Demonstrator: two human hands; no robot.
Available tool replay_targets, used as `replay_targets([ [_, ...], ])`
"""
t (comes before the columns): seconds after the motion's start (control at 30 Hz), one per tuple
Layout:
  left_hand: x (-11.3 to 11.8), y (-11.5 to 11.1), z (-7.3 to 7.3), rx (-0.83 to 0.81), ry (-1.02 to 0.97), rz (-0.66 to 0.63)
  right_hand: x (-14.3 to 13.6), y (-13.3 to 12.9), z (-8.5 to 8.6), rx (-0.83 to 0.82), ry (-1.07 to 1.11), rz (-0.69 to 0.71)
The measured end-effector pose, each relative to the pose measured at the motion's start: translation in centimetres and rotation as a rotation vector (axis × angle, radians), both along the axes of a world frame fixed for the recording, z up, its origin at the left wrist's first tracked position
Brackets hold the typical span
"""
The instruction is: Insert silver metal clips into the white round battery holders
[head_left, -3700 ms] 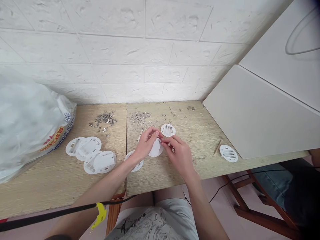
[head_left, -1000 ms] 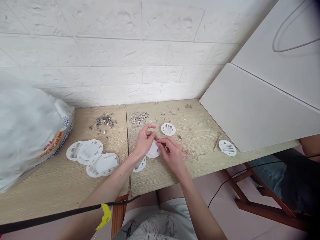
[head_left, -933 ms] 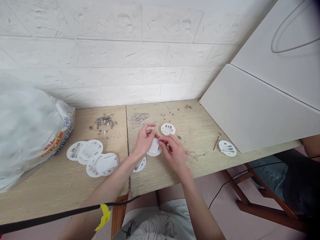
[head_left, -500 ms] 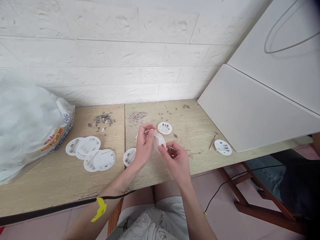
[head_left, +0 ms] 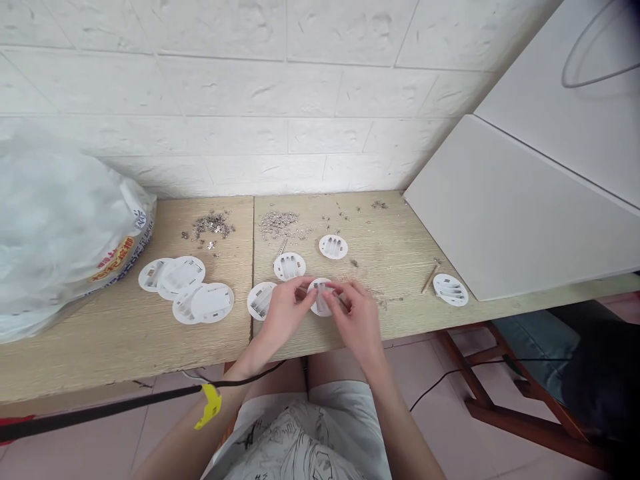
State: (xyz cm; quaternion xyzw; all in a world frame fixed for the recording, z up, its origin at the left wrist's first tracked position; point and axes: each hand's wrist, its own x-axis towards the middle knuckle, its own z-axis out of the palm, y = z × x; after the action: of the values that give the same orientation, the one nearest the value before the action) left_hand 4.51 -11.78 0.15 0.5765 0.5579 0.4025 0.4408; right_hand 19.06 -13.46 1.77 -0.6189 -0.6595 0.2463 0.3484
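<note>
Between my hands is a round white plastic battery holder, its slotted side up, at the front of the table. My left hand is closed on its left edge, with the thumb near the rim. My right hand has its thumb and fingers on the right part of the disc, and a thin stick-like thing seems tucked in its fingers. Fingers hide part of the slots. Close by on the left lie another battery holder and, just behind, one more. A further holder lies behind my right hand.
Overlapping white discs lie on the left. Small metal contacts form a dark pile and a paler pile. A bulky plastic bag stands far left. At right are a wooden stick, another disc and a white panel.
The held disc has come down to the table and turned from tilted to nearly flat, slots up. Both hands have lowered with it, and the view has shifted slightly.
</note>
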Motion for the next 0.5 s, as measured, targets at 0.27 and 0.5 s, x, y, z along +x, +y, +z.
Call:
replay_targets([
  [0.27,0.1,0.5,-0.5,0.189,0.246,-0.005,0.9,2.5,-1.0,-0.153,-0.088,0.005],
  [0.5,-0.6,0.8,-1.1,0.313,0.389,0.002,0.9,2.8,-1.4,-0.162,0.023,-0.043],
])
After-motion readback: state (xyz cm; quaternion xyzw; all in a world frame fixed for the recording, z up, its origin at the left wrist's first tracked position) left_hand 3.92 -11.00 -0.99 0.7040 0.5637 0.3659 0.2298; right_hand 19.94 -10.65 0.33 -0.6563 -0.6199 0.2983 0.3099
